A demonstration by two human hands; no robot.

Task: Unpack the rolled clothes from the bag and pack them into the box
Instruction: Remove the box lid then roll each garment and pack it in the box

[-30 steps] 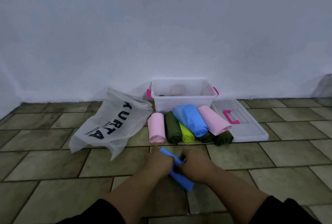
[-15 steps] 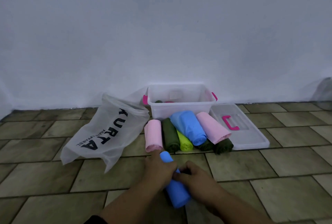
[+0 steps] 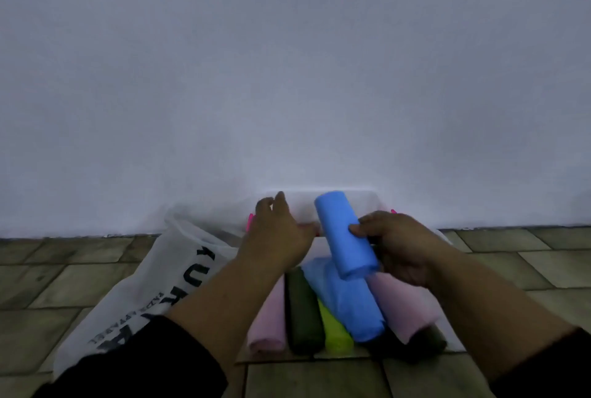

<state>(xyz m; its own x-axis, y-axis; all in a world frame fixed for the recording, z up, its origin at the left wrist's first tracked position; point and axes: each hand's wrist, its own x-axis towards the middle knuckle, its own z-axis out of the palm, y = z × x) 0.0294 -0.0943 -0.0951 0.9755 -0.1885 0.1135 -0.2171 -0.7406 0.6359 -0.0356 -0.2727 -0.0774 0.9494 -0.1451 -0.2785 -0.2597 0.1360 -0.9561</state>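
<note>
My right hand (image 3: 401, 244) grips a rolled blue cloth (image 3: 343, 234) and holds it tilted in the air, just in front of the clear plastic box (image 3: 300, 202) by the wall. My left hand (image 3: 278, 234) reaches over the box's near left rim with its fingers apart and nothing in it. Below my hands, rolled clothes lie side by side on the floor: a pink roll (image 3: 268, 324), a dark green roll (image 3: 302, 311), a lime roll (image 3: 335, 330), a larger blue roll (image 3: 355, 308) and another pink roll (image 3: 406, 311). The white printed bag (image 3: 144, 295) lies flat to the left.
A white wall rises right behind the box. The floor is of greenish tiles (image 3: 527, 257). The box has pink handles (image 3: 250, 222). Its lid is mostly hidden under my right arm.
Both hands moved forward from the near floor to the box. The blue roll was lifted; it is now in my right hand only, and my left hand has let go of it.
</note>
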